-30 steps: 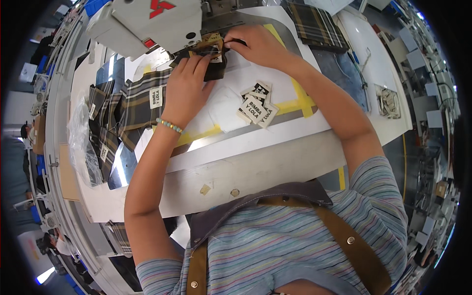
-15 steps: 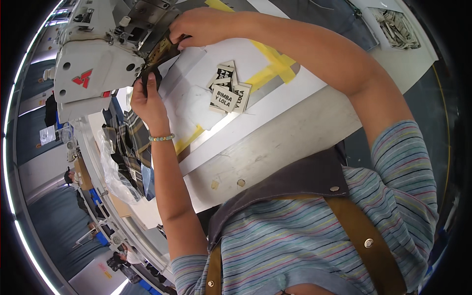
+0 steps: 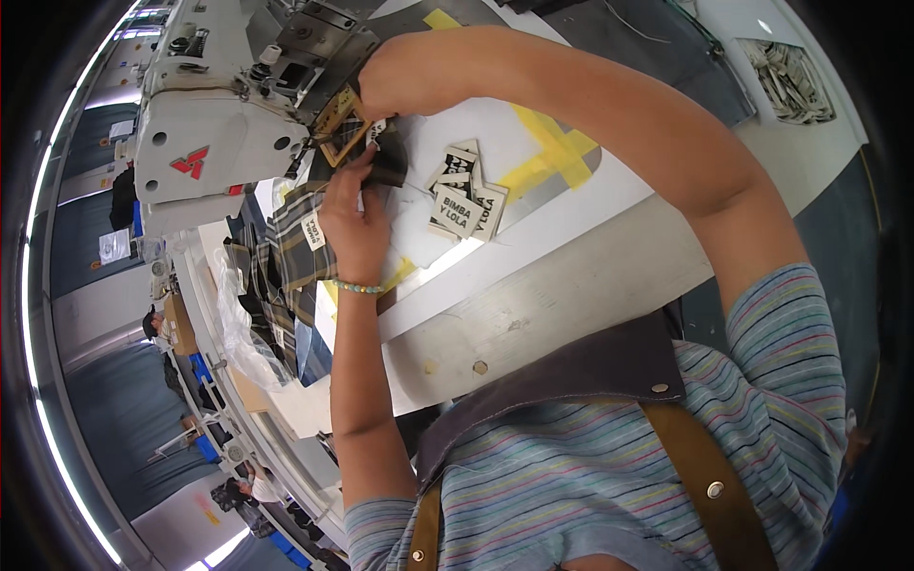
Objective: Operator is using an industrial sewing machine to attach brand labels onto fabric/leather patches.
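My left hand [image 3: 357, 217] lies on dark plaid fabric [image 3: 297, 249], its index finger stretched toward a small cream label [image 3: 377, 131] and its thumb apart. The label lies on the fabric beside the brass-coloured frame [image 3: 340, 124] of a white sewing machine [image 3: 214, 143]. My right hand [image 3: 405, 78] is curled close above that label and the frame; its fingertips are hidden, so what they hold does not show. Another cream label [image 3: 312, 229] sits on the fabric left of my left hand. Loose labels [image 3: 459, 209] are piled on the white work surface [image 3: 419, 243] to the right.
Yellow tape [image 3: 547, 157] crosses the work surface. A tray of many labels [image 3: 788, 84] stands at the far right. Clear plastic [image 3: 243, 333] and more fabric lie left of the table. Other people work in the background at left.
My left hand has let go of its pinch on the dark fabric and moved right onto it. The frame and labels on the fabric now show. My right hand has curled further. The view has shifted slightly.
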A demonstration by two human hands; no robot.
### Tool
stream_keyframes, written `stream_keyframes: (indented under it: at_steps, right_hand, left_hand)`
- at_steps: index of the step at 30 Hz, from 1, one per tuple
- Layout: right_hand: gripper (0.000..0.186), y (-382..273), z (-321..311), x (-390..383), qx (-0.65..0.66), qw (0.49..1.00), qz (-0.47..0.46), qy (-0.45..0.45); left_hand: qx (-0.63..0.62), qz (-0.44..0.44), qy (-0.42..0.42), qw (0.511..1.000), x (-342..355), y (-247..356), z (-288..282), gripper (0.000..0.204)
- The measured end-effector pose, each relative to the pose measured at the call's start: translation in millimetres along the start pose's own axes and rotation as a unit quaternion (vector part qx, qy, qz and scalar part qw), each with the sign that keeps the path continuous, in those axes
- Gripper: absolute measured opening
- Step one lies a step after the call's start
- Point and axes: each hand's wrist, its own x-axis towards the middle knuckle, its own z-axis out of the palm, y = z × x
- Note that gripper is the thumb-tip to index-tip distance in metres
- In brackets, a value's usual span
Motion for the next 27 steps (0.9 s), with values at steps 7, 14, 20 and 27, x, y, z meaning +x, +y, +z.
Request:
stream_keyframes:
  at_steps: [7, 14, 20, 27]
  right_hand:
    - [0.012, -26.6, -15.8, -5.9, 0.014, 0.996, -0.012, -0.09]
    - [0.008, -50.6, 2.3, 3.8, 0.022, 0.995, -0.043, -0.085]
    - [0.024, -18.3, 14.8, -5.1, 0.178, 0.984, 0.009, -0.023]
    - [0.033, 10.5, -3.4, -9.8, 0.129, 0.964, 0.189, 0.136]
  left_hand:
    - [-0.035, 0.043, -0.052, 0.997, -11.6, 23.6, -9.5, 0.034]
    - [0.053, 0.097, -0.055, 0.992, -37.9, 25.0, -40.9, 0.028]
    - [0.108, -0.039, -0.005, 0.993, -71.3, -18.5, -80.8, 0.019]
    - [0.178, -0.16, -0.071, 0.968, -116.6, -92.6, -120.9, 0.062]
